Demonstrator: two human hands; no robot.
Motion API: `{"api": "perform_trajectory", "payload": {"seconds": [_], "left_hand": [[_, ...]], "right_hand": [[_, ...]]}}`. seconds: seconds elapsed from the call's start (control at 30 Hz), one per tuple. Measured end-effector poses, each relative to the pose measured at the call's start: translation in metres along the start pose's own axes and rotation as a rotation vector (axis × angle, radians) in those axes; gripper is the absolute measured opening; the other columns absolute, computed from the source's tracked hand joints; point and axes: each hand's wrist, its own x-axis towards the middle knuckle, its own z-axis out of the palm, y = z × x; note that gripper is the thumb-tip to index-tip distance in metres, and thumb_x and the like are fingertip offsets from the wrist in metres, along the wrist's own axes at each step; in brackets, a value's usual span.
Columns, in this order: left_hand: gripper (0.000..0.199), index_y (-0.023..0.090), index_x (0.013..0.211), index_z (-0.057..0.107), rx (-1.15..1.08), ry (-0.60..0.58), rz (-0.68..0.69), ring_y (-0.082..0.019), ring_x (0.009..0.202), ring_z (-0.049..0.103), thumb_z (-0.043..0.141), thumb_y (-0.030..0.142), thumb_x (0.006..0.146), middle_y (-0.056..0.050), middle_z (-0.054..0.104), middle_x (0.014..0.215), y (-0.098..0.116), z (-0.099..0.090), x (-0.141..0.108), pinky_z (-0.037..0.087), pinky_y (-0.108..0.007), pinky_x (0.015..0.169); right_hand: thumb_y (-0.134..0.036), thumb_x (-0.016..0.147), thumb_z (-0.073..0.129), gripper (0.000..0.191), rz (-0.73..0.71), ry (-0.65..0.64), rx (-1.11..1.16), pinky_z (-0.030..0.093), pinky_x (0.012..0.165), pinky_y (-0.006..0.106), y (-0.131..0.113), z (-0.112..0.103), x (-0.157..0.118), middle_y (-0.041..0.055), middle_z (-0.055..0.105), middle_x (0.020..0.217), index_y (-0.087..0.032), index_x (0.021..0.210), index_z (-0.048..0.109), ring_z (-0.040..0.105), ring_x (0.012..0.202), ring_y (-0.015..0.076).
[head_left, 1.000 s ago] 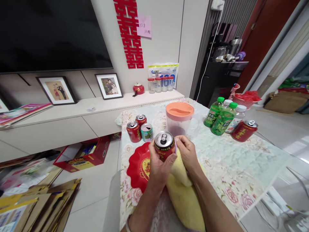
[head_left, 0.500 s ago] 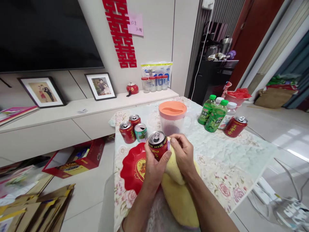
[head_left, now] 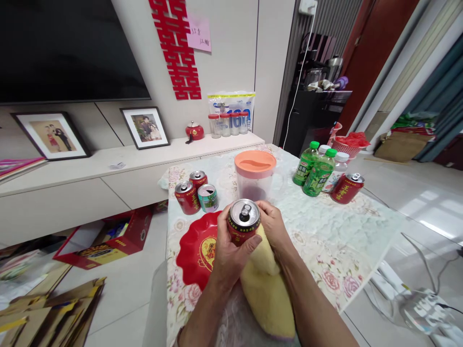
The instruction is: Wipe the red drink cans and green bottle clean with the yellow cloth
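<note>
A red can (head_left: pixel 241 234) with an opened silver top is upright between my hands, above the near part of the table. My left hand (head_left: pixel 231 255) is wrapped round its left and near side, thumb across the front. On the can's right, my right hand (head_left: pixel 275 229) has its fingers closed on a yellow cloth (head_left: pixel 264 253), which lies against the can and hangs down toward me. Left of my left hand is a red scalloped plate (head_left: pixel 193 248). Just beyond the can stands a clear pitcher with an orange lid (head_left: pixel 255 161).
Two red cans (head_left: pixel 187 197) and a green can (head_left: pixel 208 198) stand at the table's left. Several bottles (head_left: pixel 319 172) and another red can (head_left: pixel 347 188) are at the right. Behind the table runs a white cabinet (head_left: pixel 144 156) with photo frames and jars.
The can in my left hand has turned and tilted toward me, showing more of its opened top. My right hand has shifted slightly behind it with the cloth. The view has moved a little.
</note>
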Motion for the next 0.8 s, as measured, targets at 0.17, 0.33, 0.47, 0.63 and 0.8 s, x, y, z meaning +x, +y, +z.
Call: {"api": "perform_trajectory", "payload": {"seconds": [0.17, 0.33, 0.47, 0.63, 0.8], "left_hand": [[0.082, 0.025, 0.137, 0.048, -0.076, 0.122, -0.038, -0.032, 0.122, 0.071, 0.091, 0.046, 0.071, -0.013, 0.070, 0.135, -0.001, -0.001, -0.002, 0.058, -0.043, 0.104], [0.077, 0.030, 0.133, 0.046, -0.100, 0.235, -0.079, -0.029, 0.114, 0.074, 0.089, 0.049, 0.072, -0.009, 0.072, 0.131, -0.004, 0.000, 0.000, 0.061, -0.043, 0.098], [0.073, 0.032, 0.131, 0.046, -0.040, 0.295, -0.095, -0.029, 0.118, 0.072, 0.088, 0.047, 0.074, -0.008, 0.070, 0.134, -0.005, -0.001, 0.006, 0.059, -0.044, 0.101], [0.073, 0.026, 0.131, 0.045, 0.027, 0.239, -0.138, -0.030, 0.118, 0.071, 0.086, 0.048, 0.075, -0.012, 0.068, 0.135, -0.006, -0.002, 0.008, 0.057, -0.045, 0.102], [0.077, 0.026, 0.140, 0.042, -0.076, 0.082, -0.172, -0.031, 0.127, 0.067, 0.085, 0.043, 0.078, -0.012, 0.065, 0.140, -0.002, 0.003, 0.001, 0.054, -0.044, 0.107]], "right_hand": [[-0.047, 0.090, 0.071, 0.032, 0.029, -0.050, -0.054, 0.050, 0.066, 0.030, 0.003, 0.003, -0.002, -0.0021, 0.065, 0.074, -0.018, 0.077, 0.066, 0.060, 0.068, 0.0138], [-0.039, 0.087, 0.067, 0.019, -0.052, 0.069, -0.120, 0.048, 0.076, 0.033, 0.000, 0.009, -0.007, 0.0018, 0.069, 0.080, -0.021, 0.082, 0.069, 0.062, 0.081, 0.0194], [-0.035, 0.089, 0.066, 0.017, -0.150, 0.088, -0.144, 0.046, 0.078, 0.033, -0.005, 0.013, -0.013, 0.0017, 0.067, 0.080, -0.022, 0.079, 0.069, 0.061, 0.081, 0.0195], [-0.035, 0.089, 0.068, 0.012, -0.261, 0.116, -0.099, 0.049, 0.081, 0.034, -0.014, 0.015, -0.018, 0.0026, 0.068, 0.087, -0.024, 0.085, 0.072, 0.062, 0.086, 0.0196], [-0.039, 0.091, 0.066, 0.017, -0.243, 0.192, -0.068, 0.050, 0.084, 0.036, -0.012, 0.006, -0.011, 0.0032, 0.068, 0.088, -0.024, 0.086, 0.071, 0.063, 0.088, 0.0205]]}}
